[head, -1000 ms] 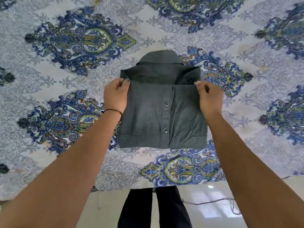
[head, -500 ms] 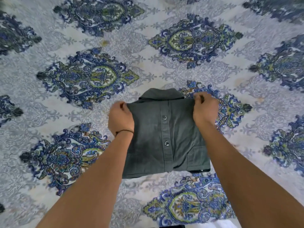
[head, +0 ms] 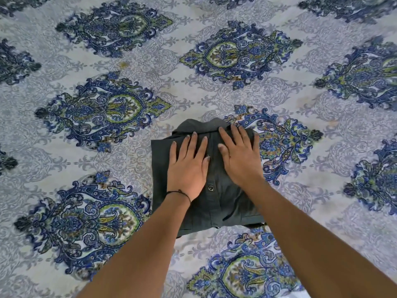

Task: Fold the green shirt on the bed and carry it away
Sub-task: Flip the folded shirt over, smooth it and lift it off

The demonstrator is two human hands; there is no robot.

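Two bare forearms reach in from the near edge, the left one with a thin dark thread (head: 179, 192) round its wrist. Both hands lie flat, palms down, on the folded green shirt (head: 226, 204). The left hand (head: 189, 168) has its fingers straight and slightly spread, pressing the left half of the bundle with its fingertips close to the collar fold. The right hand (head: 240, 155) is flattened the same way on the right half, its fingers fanned up to the far right corner and its thumb pointing in toward the placket. Neither hand curls round or pinches the cloth, and the two thumbs are near each other but apart. The shirt lies under and between the hands as a compact, roughly square packet. It is a dark, matte grey-green woven fabric, with its button strip running down the middle between the hands. A round metal snap (head: 210, 187) shows just beside the left wrist. The near hem has small creases and a pocket edge, and the collar (head: 202, 125) peeks out at the far side, beyond the fingertips. The packet rests on a bedsheet (head: 193, 87) that spreads out on all sides. The sheet is smooth pale cloth with a faint grey tracery, printed with large ornate diamond medallions in blue, navy and olive green.
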